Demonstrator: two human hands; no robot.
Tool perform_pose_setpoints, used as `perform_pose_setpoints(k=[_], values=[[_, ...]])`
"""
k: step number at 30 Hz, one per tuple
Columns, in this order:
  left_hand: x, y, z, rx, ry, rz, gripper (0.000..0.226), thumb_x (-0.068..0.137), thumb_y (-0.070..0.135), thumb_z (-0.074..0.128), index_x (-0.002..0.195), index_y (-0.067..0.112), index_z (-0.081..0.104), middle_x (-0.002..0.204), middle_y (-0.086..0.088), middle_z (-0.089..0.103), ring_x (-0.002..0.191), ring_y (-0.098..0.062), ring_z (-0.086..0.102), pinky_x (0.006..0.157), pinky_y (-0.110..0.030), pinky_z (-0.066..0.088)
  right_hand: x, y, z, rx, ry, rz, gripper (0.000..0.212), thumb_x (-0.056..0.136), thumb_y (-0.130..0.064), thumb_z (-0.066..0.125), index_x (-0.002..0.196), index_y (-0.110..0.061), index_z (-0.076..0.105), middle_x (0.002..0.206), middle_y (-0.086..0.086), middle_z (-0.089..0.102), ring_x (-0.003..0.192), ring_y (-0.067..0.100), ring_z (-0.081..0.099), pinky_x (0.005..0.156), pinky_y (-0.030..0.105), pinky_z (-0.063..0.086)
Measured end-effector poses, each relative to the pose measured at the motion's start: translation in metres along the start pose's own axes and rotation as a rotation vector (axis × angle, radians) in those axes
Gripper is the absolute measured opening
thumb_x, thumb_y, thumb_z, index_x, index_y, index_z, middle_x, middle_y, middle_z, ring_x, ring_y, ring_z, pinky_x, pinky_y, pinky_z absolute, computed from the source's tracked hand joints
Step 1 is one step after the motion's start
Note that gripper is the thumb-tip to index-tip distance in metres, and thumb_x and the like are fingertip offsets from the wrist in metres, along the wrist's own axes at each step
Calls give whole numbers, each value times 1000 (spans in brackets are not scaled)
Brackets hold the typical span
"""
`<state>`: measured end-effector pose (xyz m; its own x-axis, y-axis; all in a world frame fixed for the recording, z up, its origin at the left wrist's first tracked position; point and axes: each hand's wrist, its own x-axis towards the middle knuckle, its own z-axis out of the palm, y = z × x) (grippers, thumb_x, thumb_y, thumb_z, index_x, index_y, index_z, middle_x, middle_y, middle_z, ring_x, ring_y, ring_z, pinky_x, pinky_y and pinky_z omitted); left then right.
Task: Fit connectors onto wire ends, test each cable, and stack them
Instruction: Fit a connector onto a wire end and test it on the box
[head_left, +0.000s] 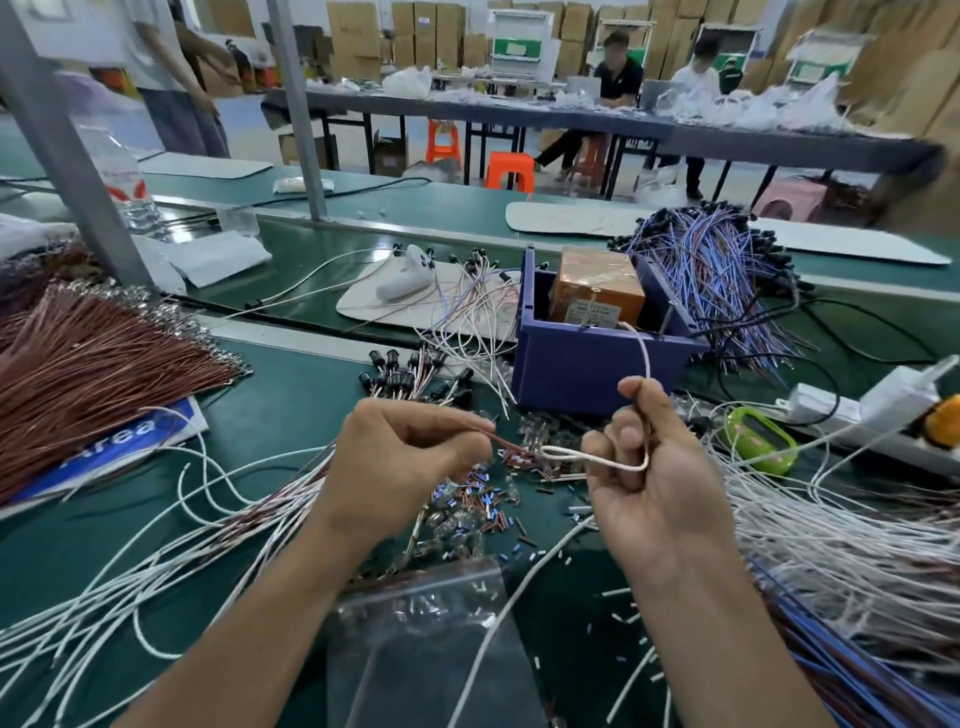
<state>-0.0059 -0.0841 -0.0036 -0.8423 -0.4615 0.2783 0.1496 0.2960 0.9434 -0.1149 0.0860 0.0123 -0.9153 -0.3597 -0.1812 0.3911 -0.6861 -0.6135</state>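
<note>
Nearest the camera, well in front of the blue bin (571, 364), a clear zip bag (426, 639) is laid on the green surface (270, 405). Between bag and bin, both hands are held above a scatter of small connectors (467, 499). The left hand (400, 457) is seen in front of the bin and to its left. Its fingers (462, 441) are curled, and a thin brown wire (506, 442) is pinched between thumb and forefinger. The right hand (654, 467) is raised directly in front of the bin. Its fingers (608, 452) are curled round a white wire (592, 457), which is bent into a loop and led up over the bin's front wall. The brown wire's tip is seen close to the loop; whether they touch cannot be told. Loose white wires (156, 561) are spread to the front left of the bin. Black-capped cables (400, 374) are heaped just left of it, and a thick sheaf of brown wires (93, 364) is laid far to its left. A white power strip (841, 410) is set to its right. An orange box (597, 286) is held inside the bin, and a bundle of blue and purple cables (711, 270) is draped behind it.
</note>
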Motion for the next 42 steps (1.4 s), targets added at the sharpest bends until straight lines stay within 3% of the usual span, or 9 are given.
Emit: perform_pose_setpoints(k=[4,12,17,23,27,33,37,40,42], values=[[5,2,4,-176,-1,-86,18,71,23,84,88,17,85,78,-14,78,67,-20,71,60,-21,57,-1,3,2,-35,32,20,29,102,-21,56,80,-13,72,54,-2,45,44,7,40,53,21,45],[10,-5,9,-530,36,-251,16,75,22,71,71,9,80,64,-9,69,57,-13,62,53,-17,49,-2,12,6,-63,-36,31,31,101,-18,56,78,-9,75,54,-1,42,40,7,37,41,19,39],[9,-6,15,-542,-34,-318,27,85,29,65,62,16,69,50,0,48,47,-12,42,54,-19,44,-3,23,6,-104,-60,17,36,99,-16,58,69,-13,78,61,-1,52,47,6,44,45,20,42],[9,0,22,-554,32,-424,52,97,11,49,47,22,46,49,3,31,46,-13,29,49,-23,37,-5,34,8,-143,-99,53,21,79,-25,66,83,-5,72,59,-1,53,48,6,42,52,21,39],[8,-1,23,-526,18,-414,53,98,12,49,45,22,42,48,2,27,48,-16,26,52,-27,31,-6,37,7,-143,-109,76,20,81,-22,65,86,-4,71,61,-2,55,48,6,42,51,20,38],[9,-9,22,-516,24,-425,51,93,15,53,45,23,38,43,4,27,44,-15,23,45,-25,32,-8,43,9,-225,-124,62,17,84,-22,66,76,-10,75,57,1,48,47,7,41,50,21,39],[11,-9,23,-489,37,-408,41,77,24,61,43,25,38,44,4,29,45,-15,26,48,-25,33,-8,45,10,-209,-120,69,17,84,-21,66,77,-8,74,58,1,50,48,8,41,48,21,39],[13,-10,18,-506,85,-337,44,91,20,63,47,21,58,52,0,50,51,-13,47,61,-27,43,-8,43,8,-187,-83,100,19,90,-19,63,80,-7,73,57,0,49,46,6,41,44,18,38],[14,-9,13,-558,110,-313,39,98,19,59,62,20,75,71,-6,71,66,-14,66,68,-25,56,-7,41,7,-220,-42,107,22,95,-19,60,80,-8,72,54,0,47,42,5,40,42,17,36]])
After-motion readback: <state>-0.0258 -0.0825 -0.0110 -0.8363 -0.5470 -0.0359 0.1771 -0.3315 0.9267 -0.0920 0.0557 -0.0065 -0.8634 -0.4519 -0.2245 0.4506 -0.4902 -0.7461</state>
